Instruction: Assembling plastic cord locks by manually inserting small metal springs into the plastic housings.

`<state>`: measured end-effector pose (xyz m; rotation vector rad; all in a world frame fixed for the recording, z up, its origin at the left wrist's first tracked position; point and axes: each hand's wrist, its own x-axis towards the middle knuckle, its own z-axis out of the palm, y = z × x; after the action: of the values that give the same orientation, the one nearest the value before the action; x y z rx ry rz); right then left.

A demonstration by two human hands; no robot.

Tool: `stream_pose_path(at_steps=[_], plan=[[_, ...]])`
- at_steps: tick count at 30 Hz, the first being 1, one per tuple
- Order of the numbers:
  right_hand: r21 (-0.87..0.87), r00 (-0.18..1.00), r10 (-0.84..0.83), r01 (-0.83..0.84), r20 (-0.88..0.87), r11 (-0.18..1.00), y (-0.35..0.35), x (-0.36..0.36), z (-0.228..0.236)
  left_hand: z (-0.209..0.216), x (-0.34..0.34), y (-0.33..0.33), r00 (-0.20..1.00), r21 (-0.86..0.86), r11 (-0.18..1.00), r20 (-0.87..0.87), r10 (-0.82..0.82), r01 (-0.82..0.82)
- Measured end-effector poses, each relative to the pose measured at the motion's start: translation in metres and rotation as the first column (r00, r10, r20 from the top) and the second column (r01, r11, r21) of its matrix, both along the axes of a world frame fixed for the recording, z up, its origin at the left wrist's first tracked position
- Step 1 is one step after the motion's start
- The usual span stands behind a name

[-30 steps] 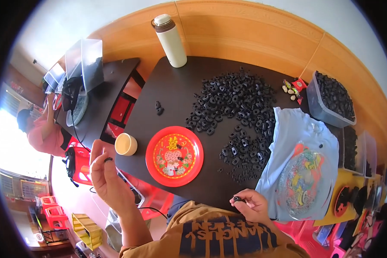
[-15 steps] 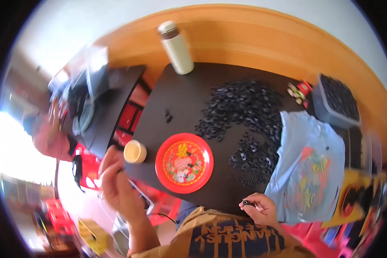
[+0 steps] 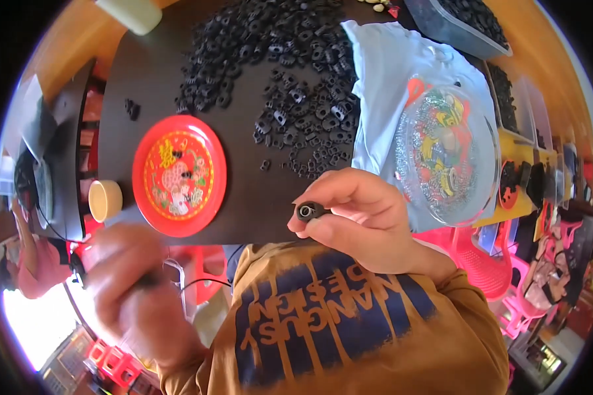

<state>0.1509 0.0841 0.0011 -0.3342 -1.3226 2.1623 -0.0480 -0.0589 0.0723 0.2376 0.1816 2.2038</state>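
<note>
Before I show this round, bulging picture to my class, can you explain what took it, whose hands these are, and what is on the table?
There is no machine here. A person wears a wide fisheye camera on the head, looking down at their own two bare hands, which is why straight edges bend. The right hand pinches a small black ring-shaped part between thumb and fingers. The left hand is blurred at the lower left and seems to grip something thin and dark; what it is cannot be told. On the dark round table lie a heap of the same black parts, a red decorated plate, a small tan cup, and a pale blue cloth under a clear plastic bag of colourful pieces. A grey bin holds more black parts.
</note>
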Motion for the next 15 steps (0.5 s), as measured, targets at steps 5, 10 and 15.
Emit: stream_pose_path(at_steps=[5,10,15], plan=[[0.189,0.994,0.023,-0.042,0.105,0.981,0.009,0.001,0.011,-0.019,0.034,0.032,0.502,-0.554,0.792,-0.776,-0.382,-0.255],[0.262,0.997,-0.051,0.034,0.058,0.964,0.009,-0.002,0.002,-0.019,0.037,0.038,0.529,-0.630,0.766,-0.697,-0.483,-0.131],[0.288,0.995,-0.097,0.083,0.036,0.954,0.009,-0.004,-0.006,-0.027,0.037,0.042,0.588,-0.647,0.761,-0.636,-0.500,-0.052]])
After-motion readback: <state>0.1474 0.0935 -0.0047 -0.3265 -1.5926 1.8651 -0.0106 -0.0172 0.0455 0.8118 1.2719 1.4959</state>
